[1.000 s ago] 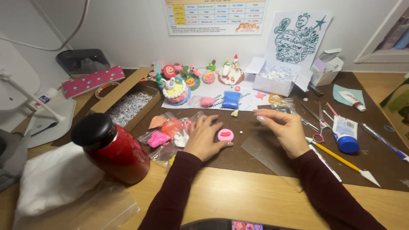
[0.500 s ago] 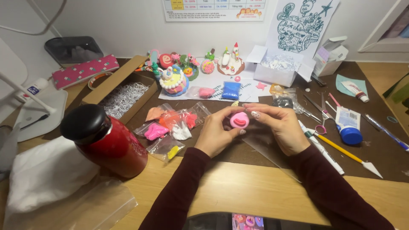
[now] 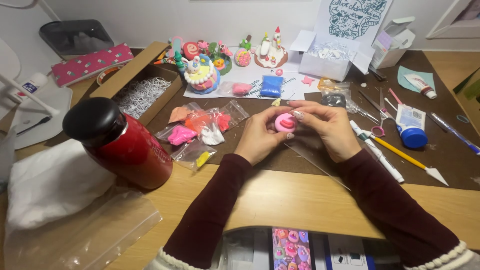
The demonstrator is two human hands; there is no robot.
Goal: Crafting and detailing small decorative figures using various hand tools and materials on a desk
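Both hands meet above the brown mat (image 3: 300, 160) and hold a small round pink clay piece (image 3: 286, 122) with a red swirl on top. My left hand (image 3: 260, 136) cups it from the left with fingers and thumb. My right hand (image 3: 325, 127) pinches it from the right and above, fingertips on its top edge. A clear plastic sheet (image 3: 315, 155) lies on the mat under my right hand. Small plastic bags of coloured clay (image 3: 200, 131) lie just left of my left hand.
A red bottle with a black cap (image 3: 120, 142) stands at the left, a cardboard box of shredded paper (image 3: 140, 92) behind it. Finished clay figures (image 3: 200, 72) line the back. Scissors (image 3: 380, 117), a glue bottle (image 3: 411, 125) and modelling tools (image 3: 400, 157) lie at the right.
The pink clay piece lay on the mat by my left hand; both hands have since lifted it and now hold it together. The camera has moved closer.
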